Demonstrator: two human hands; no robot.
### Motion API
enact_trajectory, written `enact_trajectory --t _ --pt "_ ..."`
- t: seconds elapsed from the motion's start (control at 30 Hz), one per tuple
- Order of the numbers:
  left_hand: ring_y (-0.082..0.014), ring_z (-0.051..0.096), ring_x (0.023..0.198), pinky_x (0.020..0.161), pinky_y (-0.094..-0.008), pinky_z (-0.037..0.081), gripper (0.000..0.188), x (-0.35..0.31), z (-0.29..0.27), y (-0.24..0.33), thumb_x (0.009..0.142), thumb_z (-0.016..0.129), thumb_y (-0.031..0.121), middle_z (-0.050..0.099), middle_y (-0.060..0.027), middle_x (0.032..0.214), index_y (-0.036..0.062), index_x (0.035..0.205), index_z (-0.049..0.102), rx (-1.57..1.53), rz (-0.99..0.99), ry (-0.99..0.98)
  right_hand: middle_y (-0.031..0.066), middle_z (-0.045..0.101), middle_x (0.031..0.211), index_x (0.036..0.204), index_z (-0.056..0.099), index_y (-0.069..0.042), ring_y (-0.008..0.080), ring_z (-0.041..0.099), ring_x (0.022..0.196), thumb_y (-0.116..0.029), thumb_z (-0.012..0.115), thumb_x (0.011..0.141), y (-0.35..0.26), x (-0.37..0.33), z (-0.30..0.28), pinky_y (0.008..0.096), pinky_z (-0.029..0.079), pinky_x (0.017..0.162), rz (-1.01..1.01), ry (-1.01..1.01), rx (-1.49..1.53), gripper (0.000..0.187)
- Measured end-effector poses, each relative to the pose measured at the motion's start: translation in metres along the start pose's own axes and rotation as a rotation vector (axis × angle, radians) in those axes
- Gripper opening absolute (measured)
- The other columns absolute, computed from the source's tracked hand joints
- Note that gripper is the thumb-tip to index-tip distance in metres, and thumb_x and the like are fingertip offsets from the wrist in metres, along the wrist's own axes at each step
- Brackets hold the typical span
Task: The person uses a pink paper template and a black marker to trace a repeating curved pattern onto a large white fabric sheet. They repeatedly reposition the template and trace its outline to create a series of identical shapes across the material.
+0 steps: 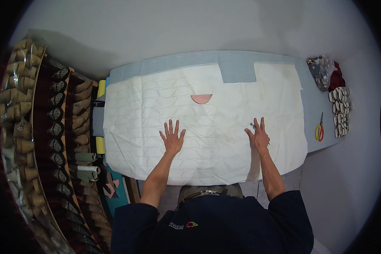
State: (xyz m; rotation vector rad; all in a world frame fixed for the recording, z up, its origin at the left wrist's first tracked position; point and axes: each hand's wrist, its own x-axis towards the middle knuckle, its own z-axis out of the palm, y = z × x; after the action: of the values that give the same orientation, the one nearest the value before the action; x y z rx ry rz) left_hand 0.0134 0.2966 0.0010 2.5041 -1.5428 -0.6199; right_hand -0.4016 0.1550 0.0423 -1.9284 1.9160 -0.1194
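A hand could pass over the cloth (237,116) between the left hand (172,139) and right hand (260,137), with the pink piece (201,100) far left of centre, scissors (320,130) right, shoe forms (82,107) left.

Your blue-gray table (238,73) carries a curve-marked white sheet (230,116), with scissors (321,125), a plastic bag (321,72) and pale bundles (341,108) at right.

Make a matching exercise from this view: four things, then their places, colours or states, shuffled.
1. Half-moon piece
2. Scissors
3. Left hand
4. Right hand

A. Fingers spread over curved outlines drawn on the white sheet
B. On the bare blue-grey tabletop
C. Has a small slim object at its fingers
D. Pinkish red

Pairs: 1-D, 2-B, 3-A, 4-C
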Motion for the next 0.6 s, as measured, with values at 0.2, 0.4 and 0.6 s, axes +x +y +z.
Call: enact_trajectory --t 0.2,0.4,0.6 --pt "-0.0352 -0.006 0.165 0.126 -0.0685 -0.009 0.074 -0.022 -0.002 -0.004 0.11 0.033 0.066 0.004 -0.0099 0.181 0.028 0.172 0.019 -0.01 0.002 -0.031 0.0099 0.027 0.176 0.161 0.048 -0.025 0.0429 0.073 0.111 -0.081 0.065 0.085 0.015 -0.022 0.01 0.0514 0.061 0.083 -0.018 0.028 -0.009 0.096" --pt "-0.0371 -0.008 0.165 0.122 -0.0742 -0.009 0.097 -0.032 -0.005 -0.011 0.098 0.049 0.079 -0.001 -0.0144 0.18 0.0258 0.173 0.017 -0.024 0.044 -0.049 0.015 0.028 0.174 0.16 0.049 -0.019 0.0415 0.071 0.117 -0.079 0.072 0.079 0.011 -0.03 0.003 0.0505 0.061 0.084 -0.065 0.021 -0.037 0.103" --pt "-0.0381 -0.005 0.165 0.119 -0.0792 -0.01 0.123 -0.104 -0.006 -0.029 0.074 0.065 0.092 0.004 -0.0153 0.18 0.027 0.171 0.026 0.087 0.284 -0.159 0.0211 0.028 0.173 0.16 0.049 -0.015 0.0407 0.072 0.117 -0.078 0.082 0.069 0.004 -0.088 0.01 0.0474 0.062 0.085 -0.131 -0.062 -0.018 0.116"
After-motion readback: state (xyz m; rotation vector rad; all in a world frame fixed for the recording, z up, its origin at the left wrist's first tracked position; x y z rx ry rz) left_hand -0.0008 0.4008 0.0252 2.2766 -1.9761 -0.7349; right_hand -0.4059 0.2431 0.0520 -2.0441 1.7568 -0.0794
